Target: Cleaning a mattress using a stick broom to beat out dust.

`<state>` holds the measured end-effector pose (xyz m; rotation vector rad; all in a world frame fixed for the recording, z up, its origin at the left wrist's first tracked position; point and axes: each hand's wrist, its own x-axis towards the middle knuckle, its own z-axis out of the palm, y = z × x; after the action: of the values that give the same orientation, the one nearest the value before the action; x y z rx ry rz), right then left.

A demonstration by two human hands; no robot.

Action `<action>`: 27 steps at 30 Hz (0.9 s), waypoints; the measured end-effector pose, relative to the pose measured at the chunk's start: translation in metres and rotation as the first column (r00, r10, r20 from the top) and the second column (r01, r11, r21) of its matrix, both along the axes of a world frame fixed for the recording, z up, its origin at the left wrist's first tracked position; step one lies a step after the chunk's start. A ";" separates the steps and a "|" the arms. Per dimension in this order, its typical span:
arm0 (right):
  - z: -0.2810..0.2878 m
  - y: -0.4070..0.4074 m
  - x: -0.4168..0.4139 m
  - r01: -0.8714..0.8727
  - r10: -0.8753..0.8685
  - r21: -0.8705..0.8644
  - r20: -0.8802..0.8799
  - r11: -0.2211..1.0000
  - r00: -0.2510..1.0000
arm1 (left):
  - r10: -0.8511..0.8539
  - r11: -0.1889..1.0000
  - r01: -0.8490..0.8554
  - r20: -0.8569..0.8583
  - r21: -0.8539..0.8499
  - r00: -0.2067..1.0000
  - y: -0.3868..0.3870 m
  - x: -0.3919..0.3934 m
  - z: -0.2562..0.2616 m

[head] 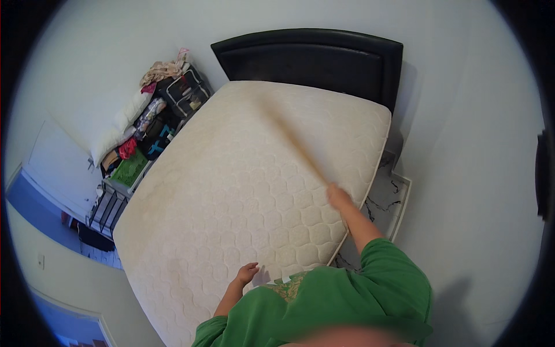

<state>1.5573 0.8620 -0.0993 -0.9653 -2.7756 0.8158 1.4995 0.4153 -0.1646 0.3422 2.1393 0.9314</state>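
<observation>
My right hand (339, 198) grips the near end of a long, tan, stick-like thing (295, 141), blurred by motion. It stretches over a bare quilted mattress (243, 195), its far end fading out towards the head of the bed; whether it touches the fabric I cannot tell. Brownish stains mark the mattress along its left side. My left hand (248, 273) hovers over or rests at the near part of the mattress, holding nothing, its fingers partly spread.
A black padded headboard (303, 60) stands against the wall. Along the left, pillows (134, 106), clothes (162, 71) and a green plastic basket (130, 168) are piled on racks. A white door (65, 173) lies beyond. Marble-patterned floor (383, 195) shows between mattress and right wall.
</observation>
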 end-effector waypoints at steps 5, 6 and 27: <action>-0.017 -0.041 0.061 -0.479 0.434 0.181 0.237 0.859 0.869 | -0.228 0.974 0.225 -0.180 -0.039 0.957 0.032 -0.003 0.012; -0.031 -0.034 0.086 -0.306 0.260 0.092 0.332 0.948 0.907 | -0.290 0.957 0.280 -0.285 -0.078 0.913 0.032 0.002 0.009; -0.081 0.056 0.148 0.595 -0.610 -0.233 0.011 0.769 0.793 | -0.459 0.833 0.387 -0.103 -0.396 0.882 0.069 0.070 -0.001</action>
<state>1.7051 0.9179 -0.1798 -1.7069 -2.1053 1.0194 1.5695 0.4848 -0.1651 0.7102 2.2222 0.2406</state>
